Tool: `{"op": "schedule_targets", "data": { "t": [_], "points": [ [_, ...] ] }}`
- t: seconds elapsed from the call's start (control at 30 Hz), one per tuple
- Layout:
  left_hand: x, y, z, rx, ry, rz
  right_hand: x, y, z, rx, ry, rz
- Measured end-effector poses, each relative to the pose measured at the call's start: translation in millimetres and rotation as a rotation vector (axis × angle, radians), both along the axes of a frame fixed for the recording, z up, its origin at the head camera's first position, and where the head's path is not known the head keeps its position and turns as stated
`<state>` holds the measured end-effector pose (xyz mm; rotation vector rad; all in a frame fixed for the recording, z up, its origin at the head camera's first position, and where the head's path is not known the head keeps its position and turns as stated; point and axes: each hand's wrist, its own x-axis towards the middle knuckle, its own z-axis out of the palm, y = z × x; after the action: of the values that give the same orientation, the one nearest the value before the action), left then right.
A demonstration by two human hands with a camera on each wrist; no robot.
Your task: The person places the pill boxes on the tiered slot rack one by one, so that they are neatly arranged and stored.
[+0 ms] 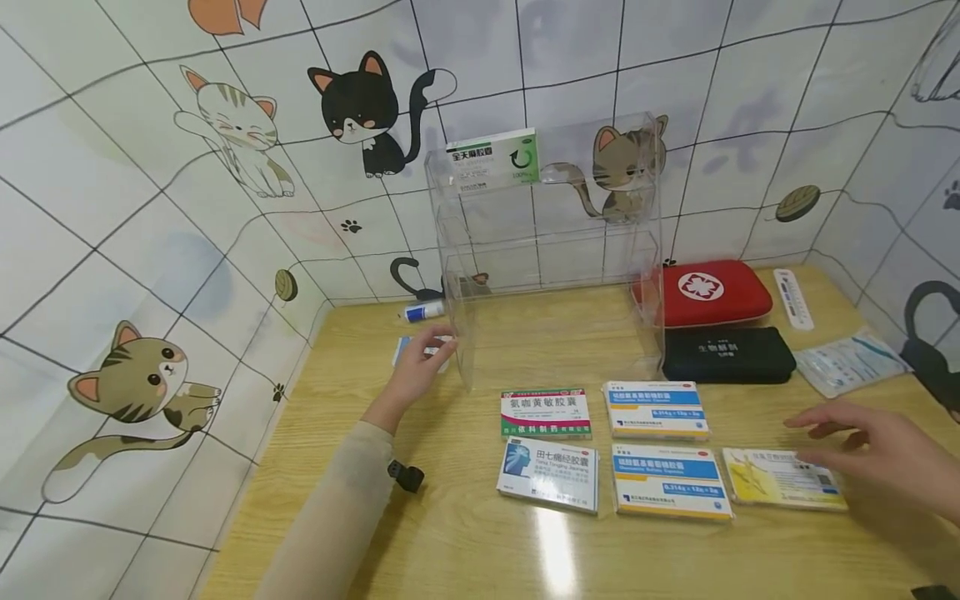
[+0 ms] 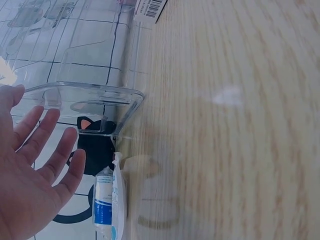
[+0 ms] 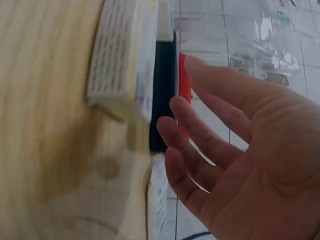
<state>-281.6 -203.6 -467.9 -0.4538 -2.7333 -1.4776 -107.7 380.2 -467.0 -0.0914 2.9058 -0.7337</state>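
the yellow medicine box (image 1: pixel 783 478) lies flat on the table (image 1: pixel 465 550), long axis left to right, at the right end of the front row. the right hand (image 1: pixel 873 446) hovers just above its right end, fingers spread and relaxed, grasping nothing. the left hand (image 1: pixel 422 365), also released, sits well apart beside the clear rack (image 1: pixel 547 242). the box's print is unreadable.

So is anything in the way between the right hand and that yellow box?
Nothing visible. The right hand hovers open just over the yellow box, with only bare table around them.
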Motion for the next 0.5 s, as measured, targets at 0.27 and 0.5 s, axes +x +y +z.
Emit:
{"op": "schedule_targets", "data": {
  "t": [0.27, 0.5],
  "points": [
    [-1.0, -1, 0.7, 0.012, 0.004, -0.007, 14.5, 30, -29.6, 0.017, -0.061, 0.060],
    [-0.5, 0, 0.6, 0.017, 0.007, 0.000, 14.9, 23, -25.8, 0.015, -0.152, 0.033]
  ]
}}
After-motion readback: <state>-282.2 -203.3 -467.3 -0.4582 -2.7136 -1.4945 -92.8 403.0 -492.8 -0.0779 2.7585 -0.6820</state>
